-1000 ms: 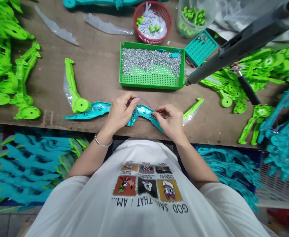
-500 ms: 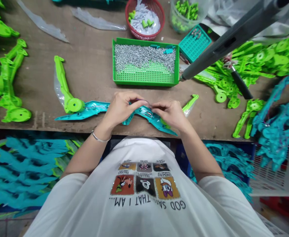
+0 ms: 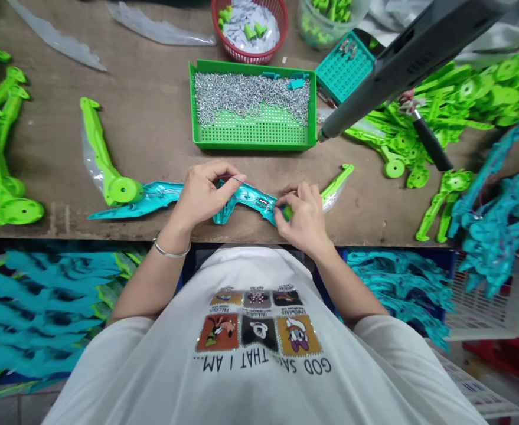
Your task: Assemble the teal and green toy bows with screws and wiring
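Note:
A teal plastic toy shell lies along the near edge of the wooden table, with thin red and blue wires running over it. My left hand pinches the wires and holds the shell's middle. My right hand grips the shell's right end, with a small green piece showing at its fingertips. A green toy half with a round hub lies over the teal blade tip on the left. Another green piece sticks out from behind my right hand.
A green tray of silver screws sits behind my hands, a red basket and a teal tray beyond it. A grey hanging tool angles in from the upper right. Green parts and teal parts pile at the sides.
My view has shifted so everything sits lower and further left. My right hand has slid down onto the shell's right end and closed there. My left hand keeps its pinch on the wires.

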The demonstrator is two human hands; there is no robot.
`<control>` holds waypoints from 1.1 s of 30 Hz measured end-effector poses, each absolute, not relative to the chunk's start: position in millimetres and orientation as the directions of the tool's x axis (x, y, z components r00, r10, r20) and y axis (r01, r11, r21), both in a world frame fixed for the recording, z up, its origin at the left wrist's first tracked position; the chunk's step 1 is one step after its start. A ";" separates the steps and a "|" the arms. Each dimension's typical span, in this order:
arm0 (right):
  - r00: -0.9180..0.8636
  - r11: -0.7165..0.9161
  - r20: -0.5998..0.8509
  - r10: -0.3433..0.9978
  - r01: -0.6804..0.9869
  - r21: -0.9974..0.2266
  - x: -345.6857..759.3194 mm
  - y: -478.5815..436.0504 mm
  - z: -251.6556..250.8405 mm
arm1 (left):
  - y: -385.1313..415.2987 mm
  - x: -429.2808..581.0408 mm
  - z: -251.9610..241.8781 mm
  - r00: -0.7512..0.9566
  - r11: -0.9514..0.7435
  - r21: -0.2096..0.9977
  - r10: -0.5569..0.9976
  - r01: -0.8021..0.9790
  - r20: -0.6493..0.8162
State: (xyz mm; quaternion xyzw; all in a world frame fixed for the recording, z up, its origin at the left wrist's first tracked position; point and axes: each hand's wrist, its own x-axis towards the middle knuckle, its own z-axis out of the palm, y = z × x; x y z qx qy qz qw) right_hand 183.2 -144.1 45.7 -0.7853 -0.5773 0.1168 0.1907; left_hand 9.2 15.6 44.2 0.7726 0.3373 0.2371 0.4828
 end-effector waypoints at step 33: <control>0.161 -0.080 0.155 0.975 0.898 -0.432 197.3 -154.2 28.6 | 8.6 66.2 52.3 0.976 -0.845 0.502 0.216 0.181 0.011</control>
